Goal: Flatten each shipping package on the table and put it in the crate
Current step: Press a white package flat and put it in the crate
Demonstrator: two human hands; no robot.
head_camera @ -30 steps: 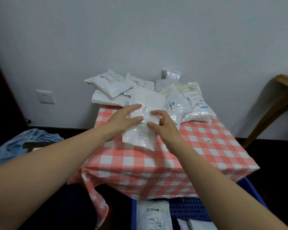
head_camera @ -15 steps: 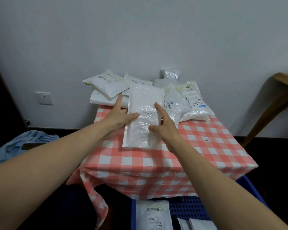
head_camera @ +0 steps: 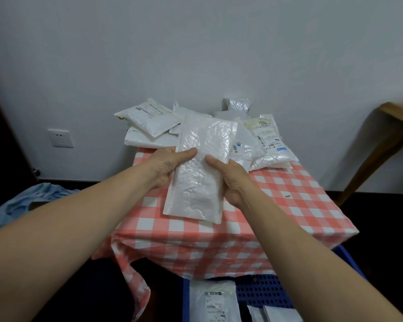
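A white bubble-mailer package (head_camera: 200, 175) is held up over the table, its plain glossy side toward me. My left hand (head_camera: 170, 166) grips its left edge with the thumb on top. My right hand (head_camera: 228, 175) grips its right edge the same way. Behind it, several white shipping packages (head_camera: 147, 119) are piled at the far side of the table (head_camera: 296, 198), which has a red-and-white checked cloth. The blue crate (head_camera: 263, 291) sits on the floor below the table's near edge, with flat packages (head_camera: 213, 303) inside.
A white wall with a socket (head_camera: 60, 138) stands behind the table. Blue cloth (head_camera: 26, 205) lies on the floor at the left. A wooden furniture leg (head_camera: 377, 147) slants at the right. A small brown speck (head_camera: 287, 195) lies on the cloth.
The package lay under my hands on the table; both hands have shifted to its side edges and lifted it, tilting its face toward me.
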